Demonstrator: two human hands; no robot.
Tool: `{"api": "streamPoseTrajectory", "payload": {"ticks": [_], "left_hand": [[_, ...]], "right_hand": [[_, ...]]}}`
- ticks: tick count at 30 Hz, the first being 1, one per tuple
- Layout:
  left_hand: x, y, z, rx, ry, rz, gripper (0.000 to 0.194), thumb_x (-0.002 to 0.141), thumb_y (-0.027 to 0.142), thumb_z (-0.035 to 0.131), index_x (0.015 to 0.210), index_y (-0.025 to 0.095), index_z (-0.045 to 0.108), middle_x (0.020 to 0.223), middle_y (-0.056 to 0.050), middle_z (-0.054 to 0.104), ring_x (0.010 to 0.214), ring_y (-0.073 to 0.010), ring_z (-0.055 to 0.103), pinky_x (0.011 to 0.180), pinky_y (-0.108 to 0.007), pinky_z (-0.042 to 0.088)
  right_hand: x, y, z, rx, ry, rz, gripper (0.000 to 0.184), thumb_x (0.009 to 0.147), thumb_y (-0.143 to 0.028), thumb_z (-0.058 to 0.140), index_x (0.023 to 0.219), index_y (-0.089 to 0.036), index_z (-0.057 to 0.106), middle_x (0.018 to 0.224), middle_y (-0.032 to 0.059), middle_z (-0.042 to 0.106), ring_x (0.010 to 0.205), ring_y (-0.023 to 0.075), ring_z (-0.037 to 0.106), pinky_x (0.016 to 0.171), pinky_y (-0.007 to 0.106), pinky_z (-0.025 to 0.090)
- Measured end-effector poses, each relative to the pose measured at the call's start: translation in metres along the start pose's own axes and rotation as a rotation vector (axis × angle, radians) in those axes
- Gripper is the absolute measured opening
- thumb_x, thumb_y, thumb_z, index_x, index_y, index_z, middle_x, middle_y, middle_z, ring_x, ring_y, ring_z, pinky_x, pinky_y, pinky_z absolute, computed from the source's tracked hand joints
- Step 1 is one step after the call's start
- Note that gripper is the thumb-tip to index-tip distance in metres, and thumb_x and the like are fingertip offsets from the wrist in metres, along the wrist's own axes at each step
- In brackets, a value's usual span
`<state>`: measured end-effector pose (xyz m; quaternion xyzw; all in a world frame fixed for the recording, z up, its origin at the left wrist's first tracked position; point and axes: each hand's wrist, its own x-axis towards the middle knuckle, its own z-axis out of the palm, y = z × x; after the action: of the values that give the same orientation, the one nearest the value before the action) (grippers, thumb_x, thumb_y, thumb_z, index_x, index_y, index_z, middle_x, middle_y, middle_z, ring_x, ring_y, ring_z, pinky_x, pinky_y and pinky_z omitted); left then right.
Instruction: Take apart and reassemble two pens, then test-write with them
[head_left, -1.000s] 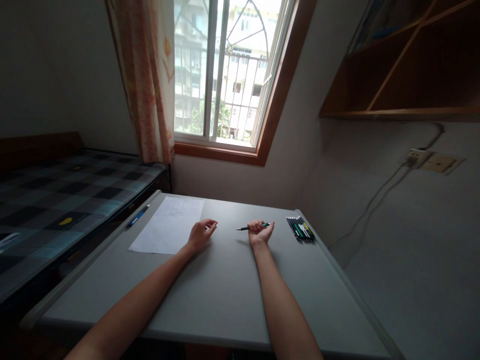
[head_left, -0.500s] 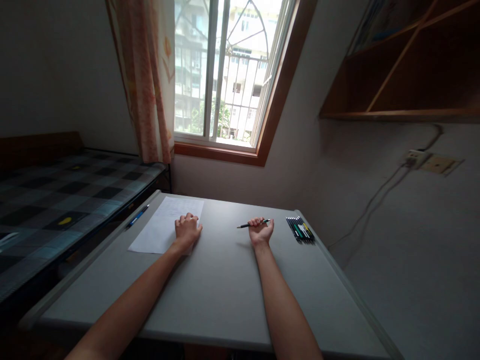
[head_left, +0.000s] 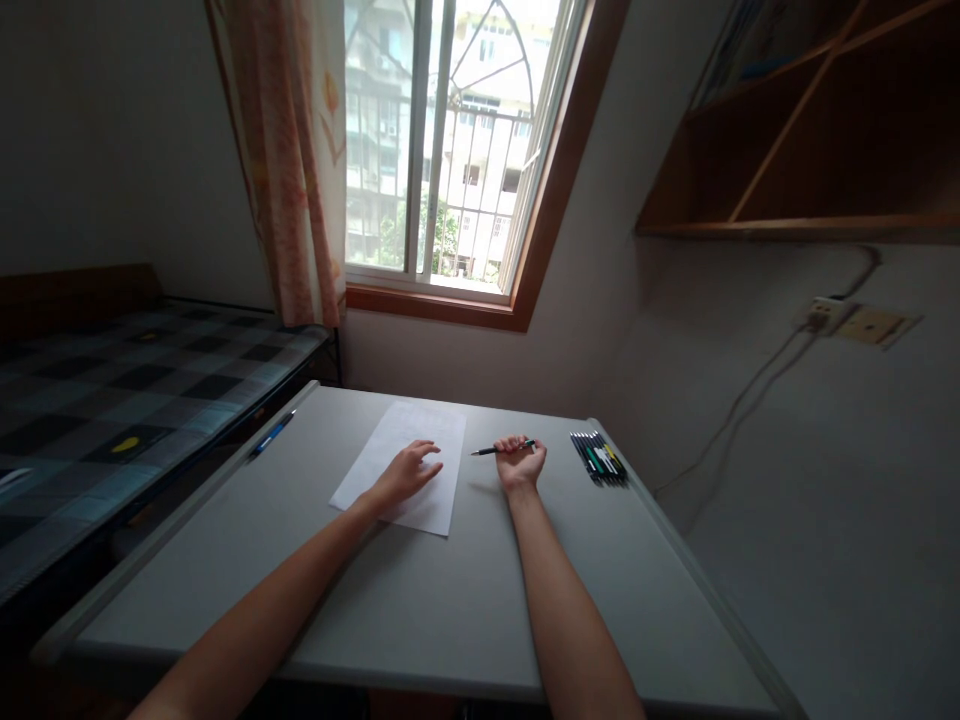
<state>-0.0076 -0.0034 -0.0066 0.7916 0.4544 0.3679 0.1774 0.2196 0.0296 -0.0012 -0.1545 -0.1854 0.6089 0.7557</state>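
A white sheet of paper (head_left: pixel 442 500) lies on the grey table, slightly turned, with faint marks near its far edge. Over the paper's middle is my left hand (head_left: pixel 409 472), fingers apart and holding nothing; whether it touches the sheet I cannot tell. My right hand (head_left: pixel 520 465) is closed around a dark pen (head_left: pixel 483 452), palm side up, just right of the paper. The pen's tip points left toward the sheet, and its other end shows by the thumb.
Several dark pens or pencils (head_left: pixel 598 460) lie in a row at the table's right edge. A blue pen (head_left: pixel 272 436) rests near the left edge of the table (head_left: pixel 420 610). A bed (head_left: pixel 150 390) stands at the left, a wall with a window behind.
The paper has slid right across the table toward my right hand. My left hand has moved right with it and its fingers have spread. My right hand still holds the pen in place.
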Motion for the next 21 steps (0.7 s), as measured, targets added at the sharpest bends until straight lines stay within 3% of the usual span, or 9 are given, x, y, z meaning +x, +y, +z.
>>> {"api": "streamPoseTrajectory", "payload": {"ticks": [2,5,8,10,17,21], "left_hand": [[0.000,0.001,-0.004,0.067,0.045,-0.019,0.026,0.078,0.034,0.049,0.095,0.020,0.063,0.108,-0.008,0.058,0.100,-0.0225,0.054,0.087,-0.033,0.040],[-0.002,-0.003,-0.012,0.299,0.130,-0.194,0.026,0.076,0.031,0.050,0.095,0.019,0.063,0.108,-0.011,0.059,0.104,-0.0278,0.050,0.093,-0.044,0.030],[-0.005,-0.008,-0.015,0.504,0.068,-0.360,0.031,0.076,0.034,0.049,0.099,0.017,0.060,0.119,-0.015,0.052,0.110,-0.0309,0.043,0.096,-0.056,0.014],[-0.006,-0.007,-0.014,0.569,-0.008,-0.399,0.034,0.077,0.038,0.047,0.101,0.019,0.059,0.122,-0.015,0.049,0.111,-0.0309,0.041,0.095,-0.059,0.009],[-0.008,0.009,-0.008,0.476,-0.181,-0.196,0.036,0.077,0.046,0.046,0.108,0.029,0.057,0.120,-0.006,0.050,0.107,-0.0262,0.041,0.087,-0.041,0.029],[-0.006,0.009,-0.006,0.436,-0.127,-0.165,0.038,0.078,0.045,0.046,0.110,0.028,0.056,0.115,-0.005,0.052,0.104,-0.0243,0.043,0.085,-0.039,0.030]], "right_hand": [[-0.001,0.000,0.001,0.011,-0.003,0.009,0.030,0.076,-0.038,0.027,0.053,-0.019,0.030,0.047,-0.0053,0.030,0.041,0.0083,0.032,0.043,0.023,0.031],[-0.002,0.000,0.003,0.009,0.009,0.011,0.032,0.077,-0.041,0.026,0.053,-0.020,0.029,0.047,-0.0054,0.029,0.041,0.0083,0.031,0.042,0.023,0.030],[-0.003,0.000,0.004,-0.033,0.021,0.002,0.036,0.078,-0.046,0.024,0.053,-0.020,0.029,0.048,-0.0054,0.028,0.041,0.0088,0.030,0.042,0.024,0.030],[-0.003,0.000,0.004,-0.057,0.017,-0.003,0.037,0.078,-0.047,0.024,0.053,-0.021,0.028,0.047,-0.0053,0.028,0.040,0.0091,0.029,0.042,0.024,0.030],[-0.002,0.000,0.004,-0.093,-0.011,-0.028,0.036,0.079,-0.044,0.026,0.052,-0.020,0.028,0.047,-0.0052,0.027,0.041,0.0089,0.029,0.043,0.024,0.030],[-0.001,0.001,0.002,-0.178,-0.010,-0.053,0.039,0.078,-0.050,0.024,0.053,-0.021,0.028,0.048,-0.0052,0.027,0.041,0.0095,0.030,0.043,0.025,0.031]]}}
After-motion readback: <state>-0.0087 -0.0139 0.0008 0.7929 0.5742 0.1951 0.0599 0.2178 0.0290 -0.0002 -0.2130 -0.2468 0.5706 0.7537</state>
